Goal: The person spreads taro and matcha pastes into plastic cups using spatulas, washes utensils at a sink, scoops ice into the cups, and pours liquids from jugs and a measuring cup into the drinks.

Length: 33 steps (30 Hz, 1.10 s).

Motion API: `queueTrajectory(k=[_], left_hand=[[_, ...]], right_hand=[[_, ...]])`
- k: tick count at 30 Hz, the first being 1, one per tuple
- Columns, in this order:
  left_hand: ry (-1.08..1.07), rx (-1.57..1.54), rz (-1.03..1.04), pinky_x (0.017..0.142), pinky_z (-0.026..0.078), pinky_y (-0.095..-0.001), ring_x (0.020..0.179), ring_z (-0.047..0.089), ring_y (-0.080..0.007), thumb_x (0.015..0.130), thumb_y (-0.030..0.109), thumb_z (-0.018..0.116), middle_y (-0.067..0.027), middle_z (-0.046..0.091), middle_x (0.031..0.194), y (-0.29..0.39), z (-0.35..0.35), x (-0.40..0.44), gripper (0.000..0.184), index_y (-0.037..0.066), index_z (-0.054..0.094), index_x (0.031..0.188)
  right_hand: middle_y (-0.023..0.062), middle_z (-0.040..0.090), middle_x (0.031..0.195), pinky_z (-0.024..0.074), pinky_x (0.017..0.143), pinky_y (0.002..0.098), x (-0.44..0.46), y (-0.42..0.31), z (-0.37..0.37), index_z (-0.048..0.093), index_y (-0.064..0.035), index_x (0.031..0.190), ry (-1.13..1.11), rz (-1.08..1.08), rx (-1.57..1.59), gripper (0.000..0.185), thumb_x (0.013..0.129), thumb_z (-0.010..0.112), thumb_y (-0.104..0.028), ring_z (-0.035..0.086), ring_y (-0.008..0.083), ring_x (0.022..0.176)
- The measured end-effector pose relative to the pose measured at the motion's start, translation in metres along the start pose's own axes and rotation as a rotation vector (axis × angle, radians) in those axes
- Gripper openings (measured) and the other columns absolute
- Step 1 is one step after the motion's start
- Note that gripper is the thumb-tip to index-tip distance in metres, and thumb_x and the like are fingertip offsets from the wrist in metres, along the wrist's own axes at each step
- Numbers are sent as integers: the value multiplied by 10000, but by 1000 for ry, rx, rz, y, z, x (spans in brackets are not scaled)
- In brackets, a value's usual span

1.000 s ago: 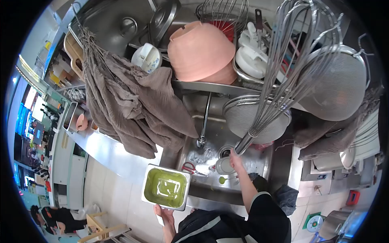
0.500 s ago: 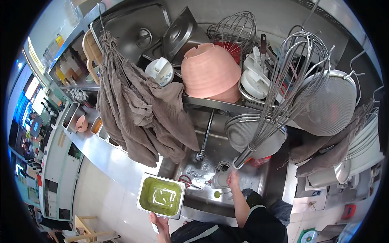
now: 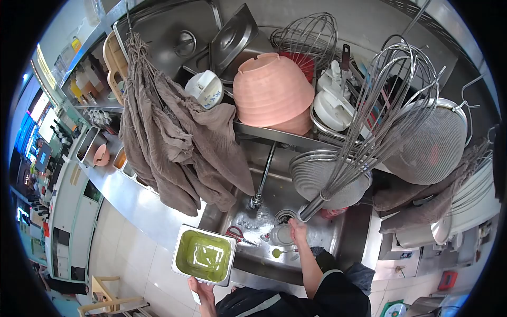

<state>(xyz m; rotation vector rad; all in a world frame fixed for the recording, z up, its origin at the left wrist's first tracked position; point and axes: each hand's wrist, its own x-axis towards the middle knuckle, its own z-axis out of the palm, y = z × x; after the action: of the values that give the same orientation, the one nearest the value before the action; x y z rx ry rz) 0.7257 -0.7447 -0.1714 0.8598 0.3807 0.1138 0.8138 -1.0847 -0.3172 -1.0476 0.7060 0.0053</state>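
Note:
My left hand [image 3: 202, 289] grips the near edge of a rectangular steel pan [image 3: 180, 267], whose bottom and walls are coated in green. The pan is tilted towards me, left of the sink. Over the sink [image 3: 346, 232], the fingers of my right hand [image 3: 298, 231] are closed at the side of a clear cup [image 3: 282, 235]; part of the grip is hidden. Close by in the basin lie red-handled scissors [image 3: 235, 232] and a spoon [image 3: 277, 253] with green on its bowl.
Hanging whisks [image 3: 364, 132] and a sieve [image 3: 429, 142] crowd the upper right. Grey-brown cloths [image 3: 174, 142] hang on the left. Pink bowls [image 3: 272, 92] sit on the shelf behind the tap [image 3: 257, 199]. Another sieve [image 3: 314, 177] hangs above the basin.
The whole view has shifted slightly. Both hands keep their positions, with the pan in the left and the clear cup at the right.

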Motion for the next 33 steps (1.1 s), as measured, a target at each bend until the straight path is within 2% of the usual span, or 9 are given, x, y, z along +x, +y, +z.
queueTrajectory(k=[3,6,9,16,19,22,24,27,33], left_hand=[[9,11,18,725,510,-449,1016,490,-313,796,326,544,-145,395,1190,0,3,-2,554,48,289,1202],[39,18,14,730,508,-451,1011,493,-317,802,336,529,-148,389,1196,0,8,-4,552,48,286,1206],[49,23,5,736,506,-455,1011,493,-323,816,352,496,-151,384,1202,-6,1,-4,541,59,277,1215],[56,69,-44,736,509,-393,1014,503,-280,774,390,549,-120,428,1193,-8,9,-6,586,92,323,1224],[22,14,-22,760,507,-455,1040,476,-333,840,340,445,-168,348,1237,-12,6,-7,535,74,235,1253],[-19,132,2,792,480,-435,1057,472,-285,809,418,478,-122,410,1215,-6,21,-15,568,93,307,1243],[-1,66,-16,818,463,-452,1085,448,-288,834,393,444,-122,387,1238,-9,14,-9,531,95,303,1249],[-9,70,-9,839,448,-463,1109,425,-289,835,392,440,-119,372,1251,-12,6,-9,530,92,303,1250],[16,67,-17,843,445,-463,1114,418,-288,836,393,438,-117,367,1256,-8,7,-1,530,92,303,1250]], right_hand=[[-45,363,407,301,316,207,16,-1,3,486,-72,620,183,21,-54,277,837,505,-244,402,66,379],[-28,371,428,295,309,204,37,4,2,440,-80,588,-12,-309,-358,356,872,426,-295,410,66,390],[4,409,458,322,329,219,42,-3,-2,456,-69,604,-258,-55,-306,349,887,358,-248,411,82,388],[84,535,610,413,404,251,18,-11,-29,507,-37,681,-493,-79,-409,119,772,473,-106,524,143,469],[97,575,655,441,452,272,93,30,-86,567,-30,770,-32,-950,-996,139,740,505,-150,571,175,555],[91,577,682,443,463,280,121,-28,-111,560,-34,802,448,-655,-1163,149,739,508,-159,573,172,576],[87,579,701,444,471,285,131,-53,-123,555,-37,823,560,-430,-1266,160,737,510,-165,575,170,590],[82,582,728,445,482,292,135,-60,-134,547,-41,854,569,-184,-1391,181,735,513,-173,576,167,612],[71,587,783,449,504,307,132,-69,-132,532,-50,917,563,-71,-1459,233,731,519,-191,580,161,654]])
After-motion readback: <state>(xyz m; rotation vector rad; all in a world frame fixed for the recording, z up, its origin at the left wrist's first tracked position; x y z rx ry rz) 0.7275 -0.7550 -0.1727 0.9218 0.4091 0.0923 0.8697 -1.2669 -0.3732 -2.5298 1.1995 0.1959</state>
